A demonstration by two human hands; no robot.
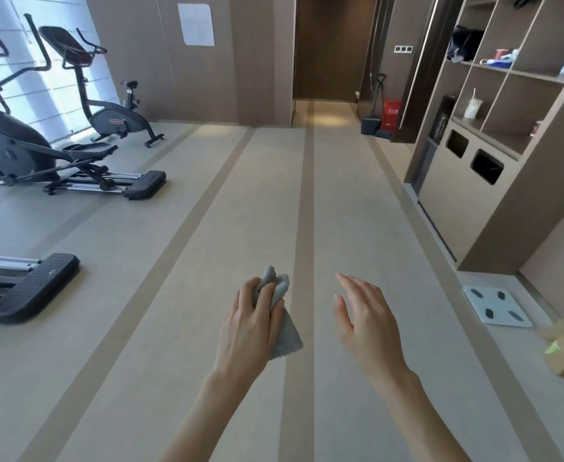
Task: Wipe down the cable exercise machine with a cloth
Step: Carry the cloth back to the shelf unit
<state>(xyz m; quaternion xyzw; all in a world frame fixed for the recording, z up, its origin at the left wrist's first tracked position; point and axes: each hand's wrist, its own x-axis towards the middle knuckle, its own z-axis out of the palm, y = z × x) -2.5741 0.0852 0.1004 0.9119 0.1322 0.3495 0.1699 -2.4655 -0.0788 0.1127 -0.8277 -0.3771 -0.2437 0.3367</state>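
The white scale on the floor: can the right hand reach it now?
Probably not from here. The right hand is open and empty, and nothing stands between it and the scale, but the scale lies low, off to the right; a step and a bend seem needed.

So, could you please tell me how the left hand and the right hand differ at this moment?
The left hand grips a grey cloth; the right hand holds nothing. The left hand's fingers are curled; the right hand's are straight. Both are bare and held out over the floor.
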